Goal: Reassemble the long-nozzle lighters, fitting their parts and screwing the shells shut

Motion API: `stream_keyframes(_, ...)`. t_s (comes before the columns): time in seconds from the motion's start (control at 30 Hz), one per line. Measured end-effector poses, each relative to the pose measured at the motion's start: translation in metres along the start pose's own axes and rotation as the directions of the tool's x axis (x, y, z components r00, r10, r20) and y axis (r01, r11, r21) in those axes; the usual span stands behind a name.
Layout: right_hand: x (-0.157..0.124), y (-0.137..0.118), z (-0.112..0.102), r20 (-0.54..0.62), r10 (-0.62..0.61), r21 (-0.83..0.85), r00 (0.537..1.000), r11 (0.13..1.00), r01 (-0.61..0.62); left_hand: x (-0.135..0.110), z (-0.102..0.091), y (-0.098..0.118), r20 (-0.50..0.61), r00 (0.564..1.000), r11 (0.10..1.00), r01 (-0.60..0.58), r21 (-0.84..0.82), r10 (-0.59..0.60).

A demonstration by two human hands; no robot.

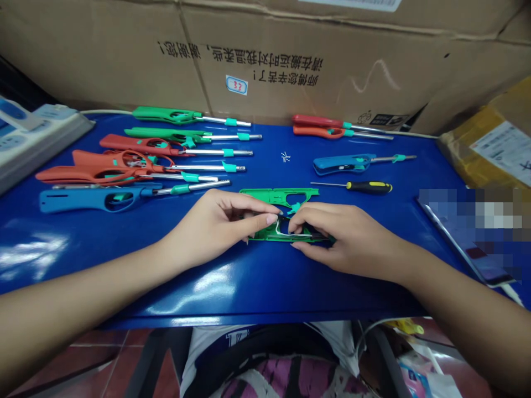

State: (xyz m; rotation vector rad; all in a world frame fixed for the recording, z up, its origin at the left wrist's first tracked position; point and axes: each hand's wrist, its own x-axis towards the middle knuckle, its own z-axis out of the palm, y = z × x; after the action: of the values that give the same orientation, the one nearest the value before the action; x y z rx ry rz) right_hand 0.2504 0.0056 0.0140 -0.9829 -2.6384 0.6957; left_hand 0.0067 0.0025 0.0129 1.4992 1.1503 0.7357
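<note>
An opened green utility-lighter shell half (265, 233) lies low over the table's middle, with a white wire (290, 235) and dark parts inside it. My left hand (215, 229) is closed on its left end, thumb and forefinger pinched at the wire. Around the right end curls my right hand (357, 237), thumb below and fingers bent into the shell; its fingertips partly hide the inner parts. Just beyond my hands rests the matching green shell half (265, 194). A small teal trigger piece (294, 208) sits between the two halves.
Several long lighters, such as a blue one (83, 199), lie at left. Red lighters (317, 120), a blue lighter (340, 164) and a screwdriver (369, 187) lie at right. A phone (464, 243), power strip (45, 132) and cardboard box (265, 50) border the table.
</note>
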Motion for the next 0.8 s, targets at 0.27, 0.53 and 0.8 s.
stream_keyframes(0.27,0.0,-0.001,0.001,0.027,0.045,0.036,0.999,0.998,-0.046,0.0,0.0,-0.003,-0.023,0.999,0.998,-0.042,0.049,0.043)
stream_keyframes(0.53,0.0,0.001,0.006,-0.018,-0.091,-0.168,0.996,0.982,0.087,0.001,-0.001,-0.006,-0.011,0.997,0.994,-0.069,0.09,0.071)
stream_keyframes(0.8,0.002,0.003,0.01,-0.074,-0.081,-0.059,0.994,0.995,0.077,-0.001,0.0,-0.007,-0.02,0.998,0.993,-0.054,0.109,0.057)
